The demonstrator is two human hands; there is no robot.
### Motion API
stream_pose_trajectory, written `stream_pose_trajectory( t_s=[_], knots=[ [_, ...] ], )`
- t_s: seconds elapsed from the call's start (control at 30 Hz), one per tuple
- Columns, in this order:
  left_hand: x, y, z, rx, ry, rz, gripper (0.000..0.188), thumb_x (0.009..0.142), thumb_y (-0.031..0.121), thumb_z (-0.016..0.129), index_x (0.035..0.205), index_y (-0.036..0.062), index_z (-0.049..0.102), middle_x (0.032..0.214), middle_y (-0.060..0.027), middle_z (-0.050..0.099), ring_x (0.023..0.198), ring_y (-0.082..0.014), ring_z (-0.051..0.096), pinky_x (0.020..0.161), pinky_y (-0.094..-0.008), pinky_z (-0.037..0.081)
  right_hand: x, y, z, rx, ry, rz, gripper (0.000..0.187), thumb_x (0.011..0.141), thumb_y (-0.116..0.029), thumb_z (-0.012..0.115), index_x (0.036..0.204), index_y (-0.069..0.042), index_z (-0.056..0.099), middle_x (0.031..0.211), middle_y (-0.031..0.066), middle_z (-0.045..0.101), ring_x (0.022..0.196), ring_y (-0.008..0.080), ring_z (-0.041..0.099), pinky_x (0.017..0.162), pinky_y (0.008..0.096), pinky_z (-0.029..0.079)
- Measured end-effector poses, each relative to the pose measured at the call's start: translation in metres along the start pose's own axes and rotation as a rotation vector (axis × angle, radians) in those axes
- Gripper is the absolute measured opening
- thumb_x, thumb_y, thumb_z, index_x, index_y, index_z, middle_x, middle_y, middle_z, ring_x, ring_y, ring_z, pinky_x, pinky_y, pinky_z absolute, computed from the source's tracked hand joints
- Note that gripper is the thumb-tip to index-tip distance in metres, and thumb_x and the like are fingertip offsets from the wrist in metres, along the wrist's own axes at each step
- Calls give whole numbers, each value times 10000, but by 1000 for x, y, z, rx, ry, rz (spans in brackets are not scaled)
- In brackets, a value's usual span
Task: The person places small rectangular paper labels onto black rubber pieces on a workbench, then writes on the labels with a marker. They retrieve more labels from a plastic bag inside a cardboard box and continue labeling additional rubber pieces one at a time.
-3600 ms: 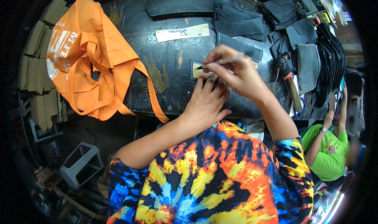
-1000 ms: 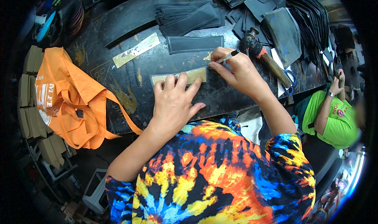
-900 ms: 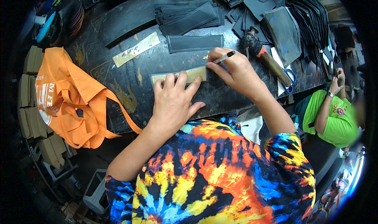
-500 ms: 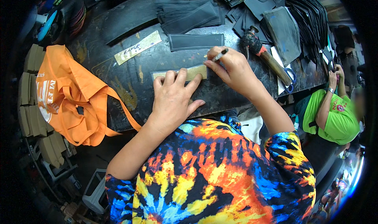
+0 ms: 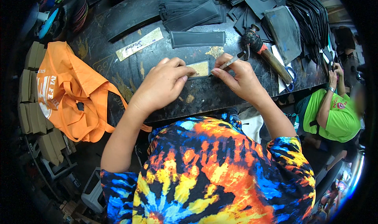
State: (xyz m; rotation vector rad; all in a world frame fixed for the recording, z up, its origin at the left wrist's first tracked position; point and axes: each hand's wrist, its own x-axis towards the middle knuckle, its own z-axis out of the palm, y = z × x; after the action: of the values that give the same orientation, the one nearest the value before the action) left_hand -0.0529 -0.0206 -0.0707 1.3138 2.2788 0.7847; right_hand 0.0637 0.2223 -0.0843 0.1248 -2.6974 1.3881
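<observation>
On the dark worktable (image 5: 157,106), my left hand (image 5: 162,82) is closed on the left end of a tan strip (image 5: 200,69), its thumb and forefinger bent together there. Under the strip, the edge of a black piece shows; my fingers cover much of both. Close to the strip's right end, my right hand (image 5: 238,77) grips a slim pen (image 5: 233,62) between thumb and fingers, its tip low by the strip's edge. Just beyond lies a black strip with a pale outline (image 5: 198,39). A second tan strip (image 5: 139,45) lies farther left.
Stacked black pieces (image 5: 189,11) and a dark block (image 5: 134,19) lie at the back. Rightward are a wooden-handled hammer (image 5: 271,60), blue-handled scissors (image 5: 290,78) and hanging black sheets (image 5: 307,23). An orange bag (image 5: 75,98) sits left; a person in green (image 5: 334,116) works at right.
My left hand has gone from fingers spread flat on the tan strip to pinching its left end. My right hand has shifted slightly right, tilting the pen differently.
</observation>
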Motion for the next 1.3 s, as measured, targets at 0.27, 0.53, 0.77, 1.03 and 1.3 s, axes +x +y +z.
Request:
stream_pose_trajectory(
  t_s=[0.27,0.53,0.77,1.03,1.3],
  knots=[
    [21,-29,-22,-168,-240,80,376,927,24,492,1237,7,703,1217,-162,674,1169,-350,633,1062,-413,482,16,-3,24,85,-2,-108,149,959,-123,752,1027,-36,651,871,150,695,777,320,705,693,379,544],
    [22,-33,-43,-576,-343,-240,624,1101,544,354,1495,94,532,1210,-60,704,1097,-151,634,906,-286,495,32,-12,42,159,-41,-164,140,962,-116,743,1056,-55,659,864,160,701,771,340,716,690,389,549],
    [27,-39,-46,-636,-381,-313,763,1072,686,344,1568,116,450,1217,-64,694,1071,-141,631,908,-273,492,37,-12,51,155,-69,-233,161,934,-88,766,1021,-78,630,918,142,705,801,354,716,678,402,551],
    [27,-40,-38,-550,-263,-264,1000,928,908,277,1366,77,620,1150,-201,718,1025,-265,688,916,-364,541,58,-23,95,184,-19,-431,193,910,-101,780,1012,-97,616,1014,124,714,877,396,711,708,441,564],
    [33,-51,-44,-487,-438,-325,937,955,880,254,1554,202,497,1309,-172,711,1214,-285,673,992,-399,531,54,-21,94,312,-102,-163,166,929,-107,767,1059,-50,683,1012,148,731,889,389,723,742,429,571]
  ],
)
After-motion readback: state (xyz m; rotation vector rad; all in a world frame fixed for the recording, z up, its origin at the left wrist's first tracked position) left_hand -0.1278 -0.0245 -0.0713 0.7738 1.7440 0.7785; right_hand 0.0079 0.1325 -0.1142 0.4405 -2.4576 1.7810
